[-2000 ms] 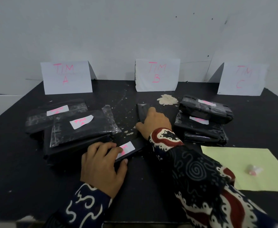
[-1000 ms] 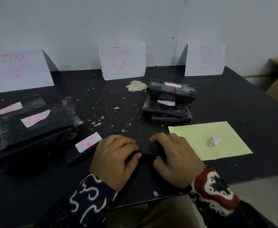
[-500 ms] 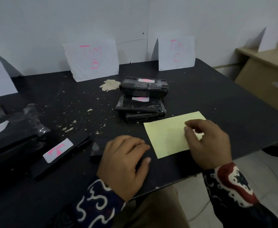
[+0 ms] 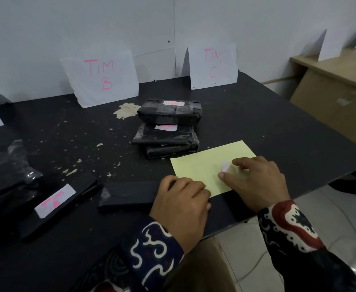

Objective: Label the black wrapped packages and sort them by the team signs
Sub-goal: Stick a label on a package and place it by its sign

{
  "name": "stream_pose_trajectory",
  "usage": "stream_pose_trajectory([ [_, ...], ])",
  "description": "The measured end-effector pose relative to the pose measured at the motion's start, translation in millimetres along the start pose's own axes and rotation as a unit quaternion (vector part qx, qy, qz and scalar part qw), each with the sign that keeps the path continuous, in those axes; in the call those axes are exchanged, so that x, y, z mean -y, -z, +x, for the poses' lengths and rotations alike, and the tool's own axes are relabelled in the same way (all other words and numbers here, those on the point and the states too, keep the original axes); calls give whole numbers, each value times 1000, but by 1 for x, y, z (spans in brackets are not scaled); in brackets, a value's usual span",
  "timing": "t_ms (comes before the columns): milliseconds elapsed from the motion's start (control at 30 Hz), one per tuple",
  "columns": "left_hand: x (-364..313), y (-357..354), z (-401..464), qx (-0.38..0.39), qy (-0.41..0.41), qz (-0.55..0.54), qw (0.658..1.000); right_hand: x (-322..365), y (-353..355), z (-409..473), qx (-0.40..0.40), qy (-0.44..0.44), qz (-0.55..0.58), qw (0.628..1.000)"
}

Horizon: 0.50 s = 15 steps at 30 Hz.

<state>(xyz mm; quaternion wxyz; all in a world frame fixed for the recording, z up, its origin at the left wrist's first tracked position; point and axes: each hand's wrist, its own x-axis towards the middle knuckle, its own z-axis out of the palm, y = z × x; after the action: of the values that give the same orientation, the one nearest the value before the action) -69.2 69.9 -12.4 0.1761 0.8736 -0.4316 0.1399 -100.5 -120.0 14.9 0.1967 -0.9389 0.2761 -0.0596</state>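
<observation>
An unlabelled flat black package point(image 4: 128, 193) lies near the table's front edge, and my left hand point(image 4: 181, 205) rests on its right end with curled fingers. My right hand point(image 4: 257, 180) is on the yellow sheet point(image 4: 196, 165), thumb and forefinger pinching a small white label point(image 4: 225, 166). A package with a pink "TIM" label point(image 4: 54, 202) lies to the left, beside a pile of black packages point(image 4: 4, 175). Three labelled packages point(image 4: 168, 127) are stacked further back, between the TIM B sign point(image 4: 101, 74) and the TIM C sign point(image 4: 213, 64).
The black table point(image 4: 278, 127) carries pale flakes and a scraped patch point(image 4: 126, 110) near the TIM B sign. Its front right edge drops to a tiled floor point(image 4: 246, 249). A wooden desk point(image 4: 331, 85) stands at the right, and a white wall lies behind.
My right hand left the unlabelled package, went right to the yellow sheet and closed on the white label. My left hand stayed on the package. The view swung right.
</observation>
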Motion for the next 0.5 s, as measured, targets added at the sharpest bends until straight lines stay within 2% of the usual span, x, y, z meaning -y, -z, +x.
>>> stream_pose_trajectory([
  [133, -1, -1, 0, -5, 2, -3, 1000, 1, -2, -2, -9, 17, 19, 1000],
  [367, -1, -2, -1, -26, -3, -21, 999, 5, -4, -9, -71, 49, 160, 983],
  [500, -1, -3, -2, -92, -1, -29, 995, 13, -1, -17, -60, 73, 257, 962],
])
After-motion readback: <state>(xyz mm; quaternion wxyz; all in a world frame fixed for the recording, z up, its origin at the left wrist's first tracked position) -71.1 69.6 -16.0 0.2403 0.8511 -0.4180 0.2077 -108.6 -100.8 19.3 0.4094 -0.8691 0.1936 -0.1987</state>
